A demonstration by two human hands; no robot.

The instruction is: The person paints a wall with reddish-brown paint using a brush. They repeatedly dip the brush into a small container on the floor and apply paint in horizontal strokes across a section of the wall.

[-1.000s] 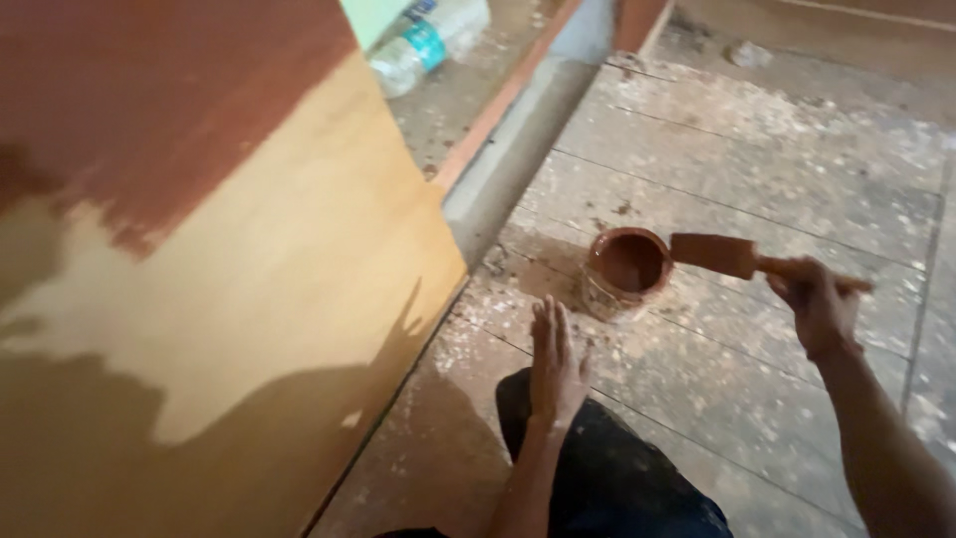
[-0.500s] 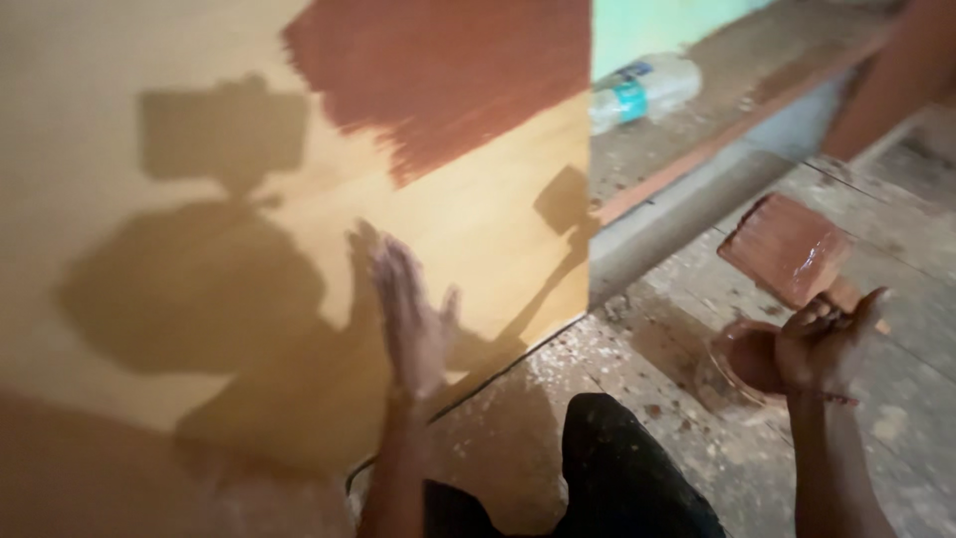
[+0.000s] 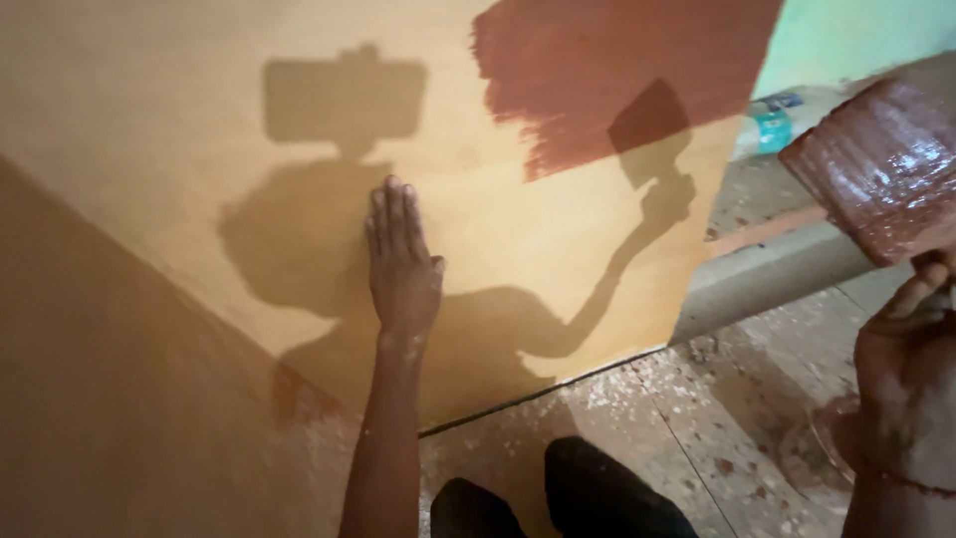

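Site: rough carpentry or finishing workspace. Evidence: large bare plywood panel [image 3: 199, 149] at 10 o'clock, partly coated with red-brown stain [image 3: 617, 70] at 1 o'clock; wet loaded brush [image 3: 881, 164] at 3 o'clock; dusty, speckled tile floor [image 3: 697, 418] at 5 o'clock.

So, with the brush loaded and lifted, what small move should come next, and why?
Probably bring the wet brush in the right hand across to the ragged lower edge of the reddish-brown patch on the board. The wood below is bare, and the left hand lies flat on the board, well clear of that edge.
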